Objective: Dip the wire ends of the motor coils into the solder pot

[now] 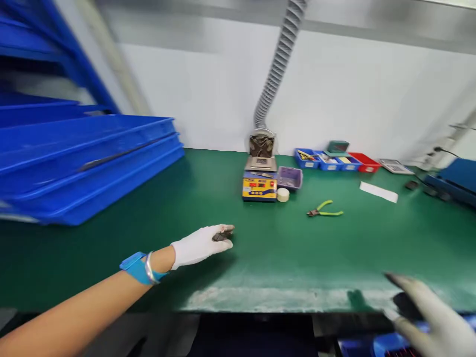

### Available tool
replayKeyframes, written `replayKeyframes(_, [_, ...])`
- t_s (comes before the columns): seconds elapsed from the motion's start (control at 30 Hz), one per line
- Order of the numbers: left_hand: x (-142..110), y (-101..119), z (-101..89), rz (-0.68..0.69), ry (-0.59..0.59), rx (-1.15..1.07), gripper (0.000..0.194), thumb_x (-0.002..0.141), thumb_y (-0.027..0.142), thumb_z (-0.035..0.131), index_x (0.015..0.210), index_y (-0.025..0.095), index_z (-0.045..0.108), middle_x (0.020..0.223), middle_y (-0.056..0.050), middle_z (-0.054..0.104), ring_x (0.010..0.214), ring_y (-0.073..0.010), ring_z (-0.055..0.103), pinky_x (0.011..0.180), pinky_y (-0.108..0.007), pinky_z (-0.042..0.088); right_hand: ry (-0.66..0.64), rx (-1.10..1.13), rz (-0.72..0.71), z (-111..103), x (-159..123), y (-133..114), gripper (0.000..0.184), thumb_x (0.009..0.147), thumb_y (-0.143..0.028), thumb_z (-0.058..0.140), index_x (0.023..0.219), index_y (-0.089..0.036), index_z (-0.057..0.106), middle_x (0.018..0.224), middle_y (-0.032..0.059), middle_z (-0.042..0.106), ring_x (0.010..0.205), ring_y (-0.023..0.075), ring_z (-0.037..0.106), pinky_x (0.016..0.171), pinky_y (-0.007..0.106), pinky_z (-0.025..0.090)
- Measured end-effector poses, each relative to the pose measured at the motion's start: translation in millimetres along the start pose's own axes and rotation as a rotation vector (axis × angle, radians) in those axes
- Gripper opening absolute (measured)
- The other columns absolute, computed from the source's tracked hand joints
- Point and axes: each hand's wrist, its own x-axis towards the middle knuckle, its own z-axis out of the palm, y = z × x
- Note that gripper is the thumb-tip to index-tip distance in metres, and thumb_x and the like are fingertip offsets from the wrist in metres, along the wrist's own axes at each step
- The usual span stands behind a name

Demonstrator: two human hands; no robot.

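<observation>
My left hand (206,243), in a white glove with darkened fingers, hovers over the green table (260,267), with the thumb apart from the fingers. A dark grey patch shows between them; it looks like soiled fingertips, and no held thing can be made out. A blue strap (139,267) and a bracelet circle that wrist. At the lower right, my gloved right hand (427,312) is smeared by motion near the table's front edge. Its thumb and fingers are apart around a dark gap. Green-handled cutting pliers (323,210) lie between and beyond the hands.
A yellow-and-blue soldering pot (259,186) stands under a ribbed duct (277,69). Beside it are a purple bin (290,177) and a tape roll (283,195). Blue trays (92,163) are stacked at left. Small blue bins (327,161), a red bin (366,162) and a white strip (378,191) sit right.
</observation>
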Motion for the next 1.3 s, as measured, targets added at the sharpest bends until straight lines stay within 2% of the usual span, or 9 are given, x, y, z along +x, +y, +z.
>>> replayKeyframes(0.17, [-110,-16,-34.5,-0.241,0.267,0.078,0.075,0.075,0.058,0.055,0.138,0.02,0.044,0.136,-0.005,0.055,0.115,-0.0229,0.059,0.097,-0.029,0.047,-0.246,0.044,-0.541,48,79,-146,0.048,0.083,-0.038,0.049,0.132,-0.036,0.046,0.139,0.0,0.05,0.101,0.0167,0.066,0.074,0.024,0.058])
replayKeyframes(0.33, [-276,-34,-55.7,-0.654,0.829,0.18,0.079,0.076,0.06,0.052,0.14,0.015,0.041,0.136,-0.007,0.054,0.118,-0.0233,0.056,0.103,-0.032,0.043,-0.215,0.212,-1.225,119,134,-249,0.048,0.082,-0.041,0.055,0.129,-0.031,0.048,0.132,0.0034,0.056,0.104,0.0203,0.065,0.076,0.026,0.059])
replayKeyframes(0.43, [-381,-41,-26.9,-1.04,1.092,0.299,0.079,0.077,0.061,0.049,0.14,0.013,0.04,0.139,-0.01,0.05,0.123,-0.025,0.052,0.108,-0.035,0.037,-0.248,0.288,-1.467,157,131,-322,0.045,0.084,-0.041,0.053,0.127,-0.031,0.049,0.13,0.004,0.057,0.101,0.0209,0.066,0.07,0.027,0.06])
replayKeyframes(0.57, [-463,-35,53.2,-1.448,1.113,0.229,0.091,0.074,0.066,0.049,0.143,0.008,0.034,0.144,-0.017,0.043,0.129,-0.0315,0.045,0.11,-0.04,0.034,-0.375,0.326,-1.669,178,90,-397,0.045,0.085,-0.033,0.05,0.13,-0.028,0.047,0.135,0.0052,0.053,0.102,0.0201,0.066,0.07,0.028,0.06])
replayKeyframes(0.73, [-460,-39,117.4,-1.48,0.939,0.241,0.116,0.056,0.07,0.065,0.148,0.01,0.024,0.15,-0.019,0.031,0.135,-0.0349,0.035,0.112,-0.04,0.031,-0.365,0.342,-1.817,194,60,-427,0.045,0.083,-0.027,0.049,0.128,-0.023,0.047,0.134,0.0072,0.053,0.108,0.022,0.063,0.085,0.035,0.057])
replayKeyframes(0.87, [-441,-61,119.9,-1.375,0.707,0.309,0.133,0.041,0.059,0.077,0.151,0.019,0.012,0.158,-0.015,0.009,0.138,-0.0387,0.028,0.11,-0.041,0.033,-0.279,0.356,-1.906,200,71,-415,0.044,0.083,-0.032,0.05,0.126,-0.023,0.048,0.127,0.0063,0.059,0.098,0.0209,0.067,0.076,0.032,0.06])
replayKeyframes(1.0, [-434,-81,123.5,-1.316,0.555,0.26,0.12,0.048,0.054,0.075,0.149,0.02,0.022,0.156,-0.014,0.019,0.132,-0.0373,0.038,0.106,-0.04,0.036,-0.259,0.41,-1.971,198,83,-405,0.046,0.084,-0.038,0.052,0.127,-0.021,0.047,0.121,0.0076,0.062,0.099,0.0207,0.067,0.075,0.028,0.06])
replayKeyframes(1.17, [-433,-80,140.4,-1.309,0.603,0.262,0.082,0.065,0.052,0.065,0.14,0.026,0.042,0.149,-0.008,0.036,0.126,-0.0349,0.044,0.108,-0.042,0.033,-0.371,0.411,-1.995,200,91,-407,0.049,0.083,-0.04,0.054,0.128,-0.022,0.045,0.119,0.008,0.064,0.1,0.0216,0.067,0.077,0.027,0.059])
replayKeyframes(1.3, [-429,-73,140.8,-1.343,0.609,0.178,0.099,0.053,0.047,0.075,0.142,0.026,0.038,0.155,-0.009,0.022,0.131,-0.0394,0.036,0.108,-0.044,0.032,-0.429,0.412,-1.982,204,87,-423,0.045,0.084,-0.041,0.053,0.125,-0.025,0.047,0.114,0.0069,0.066,0.094,0.0228,0.068,0.071,0.029,0.059])
